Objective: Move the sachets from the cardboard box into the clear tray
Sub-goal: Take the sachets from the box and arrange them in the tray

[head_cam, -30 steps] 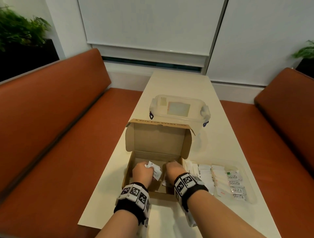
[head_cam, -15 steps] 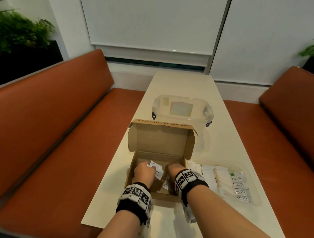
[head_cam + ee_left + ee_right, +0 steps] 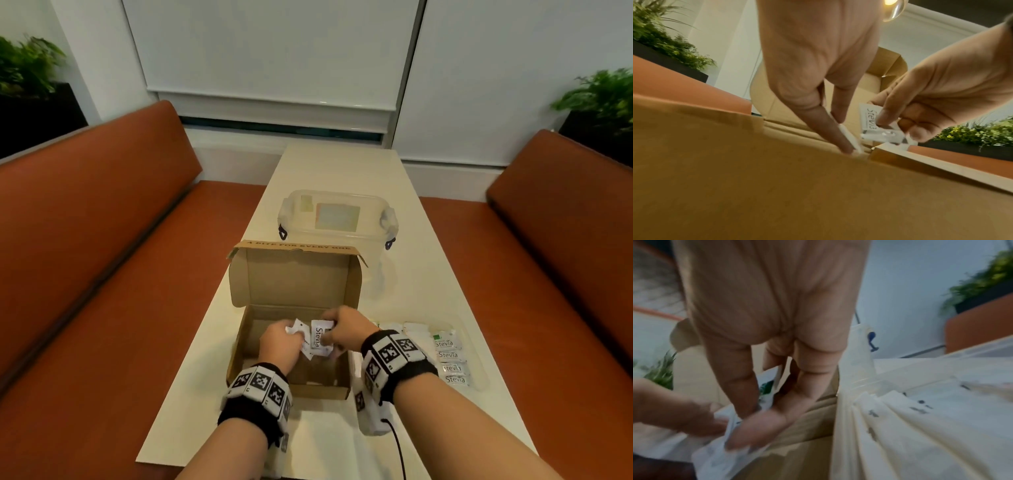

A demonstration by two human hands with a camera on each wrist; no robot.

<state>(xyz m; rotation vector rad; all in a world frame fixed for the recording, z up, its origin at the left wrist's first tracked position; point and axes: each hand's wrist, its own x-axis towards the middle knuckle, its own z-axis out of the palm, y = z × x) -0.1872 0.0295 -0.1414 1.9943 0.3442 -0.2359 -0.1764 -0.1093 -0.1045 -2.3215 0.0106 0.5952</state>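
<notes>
**Both hands hold sachets over the box**

The left hand (image 3: 279, 344) and right hand (image 3: 346, 329) have fingers pinched on sachets (image 3: 319, 337) above the box (image 3: 291, 389). The hands hide most of them. The tray (image 3: 479, 383) sits beside the box on the counter (image 3: 342, 171).

We see bare forearms, no sleeves. Each wrist carries a black band ringed with white blocks printed with black square-patterned markers. Below the left hand (image 3: 279, 346) the band (image 3: 257, 394) shows three such blocks; the one behind the right hand (image 3: 346, 330) shows more, with a white housing (image 3: 371, 419) beneath and a thin black cable (image 3: 399, 448) trailing off, perhaps from the camera.
</notes>
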